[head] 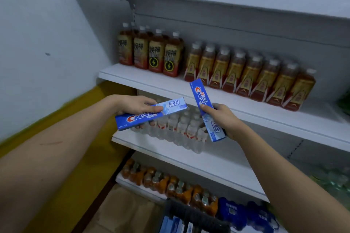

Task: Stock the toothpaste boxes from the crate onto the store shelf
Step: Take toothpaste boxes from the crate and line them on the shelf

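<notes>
Fingers point(151, 108) of the left hand point(135, 105) curled round a blue toothpaste box point(151, 113), the thumb lying along its printed face and the other fingertips showing under its lower edge. That box lay nearly level, its red-lettered end toward the left and its pale end pointing right and slightly up. The right hand point(225, 119) gripped a second toothpaste box point(205, 108) about its middle, thumb on the printed face; this one stood steeply on end, leaning a little left at the top, with its upper end overlapping the front edge of the shelf point(246, 108) that carried brown tea bottles point(246, 73). Both boxes were held in the air in front of the shelving, near each other but apart, and neither rested on a board.

On the same board, at its left end, stood four taller dark bottles point(151, 53) with gold labels. Behind the hands, one board lower, clear water bottles point(181, 128) were packed close together. Lower again sat orange drink bottles point(170, 181) and blue-wrapped packs point(238, 212). At the bottom edge of the view the dark rim of the crate point(193, 213) showed, with more blue and white boxes point(176, 226) inside it.
</notes>
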